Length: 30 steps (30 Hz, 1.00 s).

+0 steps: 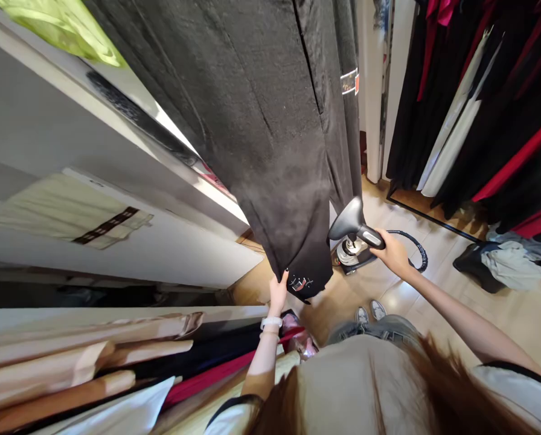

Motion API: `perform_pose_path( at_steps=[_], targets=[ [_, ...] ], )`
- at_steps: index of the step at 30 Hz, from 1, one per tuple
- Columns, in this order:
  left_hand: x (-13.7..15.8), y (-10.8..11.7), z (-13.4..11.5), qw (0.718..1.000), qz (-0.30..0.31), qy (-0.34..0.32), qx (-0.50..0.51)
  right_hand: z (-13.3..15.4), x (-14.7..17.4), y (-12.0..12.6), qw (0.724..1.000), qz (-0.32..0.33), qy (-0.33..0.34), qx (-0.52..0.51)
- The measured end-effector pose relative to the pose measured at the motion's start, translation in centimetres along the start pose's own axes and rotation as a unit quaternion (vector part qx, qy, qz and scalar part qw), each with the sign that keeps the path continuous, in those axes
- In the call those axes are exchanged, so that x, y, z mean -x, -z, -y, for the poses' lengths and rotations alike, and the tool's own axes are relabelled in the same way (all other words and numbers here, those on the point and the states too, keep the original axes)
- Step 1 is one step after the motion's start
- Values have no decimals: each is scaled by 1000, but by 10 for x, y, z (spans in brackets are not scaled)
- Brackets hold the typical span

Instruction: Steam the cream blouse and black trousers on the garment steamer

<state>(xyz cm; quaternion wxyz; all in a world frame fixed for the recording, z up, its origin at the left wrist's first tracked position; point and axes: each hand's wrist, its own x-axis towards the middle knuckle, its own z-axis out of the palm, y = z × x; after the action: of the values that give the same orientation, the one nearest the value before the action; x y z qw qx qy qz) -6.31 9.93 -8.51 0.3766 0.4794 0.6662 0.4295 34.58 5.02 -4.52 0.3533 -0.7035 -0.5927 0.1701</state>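
A long dark garment (pixel 270 151) hangs down in front of me, with a small embroidered motif near its lower hem. My left hand (pixel 278 290) pinches the garment's lower left edge and holds it outward. In my right hand (pixel 392 254) is the handle of a black garment steamer head (pixel 348 219), fingers wrapped round it. The steamer head is tilted, its broad face turned toward the garment's lower right edge; I cannot tell whether they touch. Pale mist-like patches show on the cloth above my left hand. A dark ribbed hose (pixel 418 241) curves behind my right hand.
The steamer base (pixel 352 254) stands on the wooden floor behind the head. Racks of dark, red and white clothes (pixel 460 121) hang at the right, a black bag with pale cloth (pixel 510 266) below. Fabric rolls (pixel 84 362) lie lower left, beside a white cabinet (pixel 184 254).
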Motion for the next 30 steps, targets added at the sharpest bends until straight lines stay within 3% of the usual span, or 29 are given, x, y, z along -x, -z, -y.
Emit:
perform_pose_path(
  at_steps=[7,15,18,24,30],
  targets=[
    [-10,-8,9,999,-6,13,-30,-30,34,16,995,-76,-60,-25],
    [-31,-22,28,999,23,38,-29,-24,60,4,991,-75,-107,-43],
    [-34,-30,40,998,46,42,1,-6,50,-1,993,-72,-77,-55],
    [-14,-43,72,994,52,49,82,45,0,-4,997,-60,8,-36],
    [3,-45,82,992,75,61,76,79,-34,-28,991,-18,130,-4]
  ],
)
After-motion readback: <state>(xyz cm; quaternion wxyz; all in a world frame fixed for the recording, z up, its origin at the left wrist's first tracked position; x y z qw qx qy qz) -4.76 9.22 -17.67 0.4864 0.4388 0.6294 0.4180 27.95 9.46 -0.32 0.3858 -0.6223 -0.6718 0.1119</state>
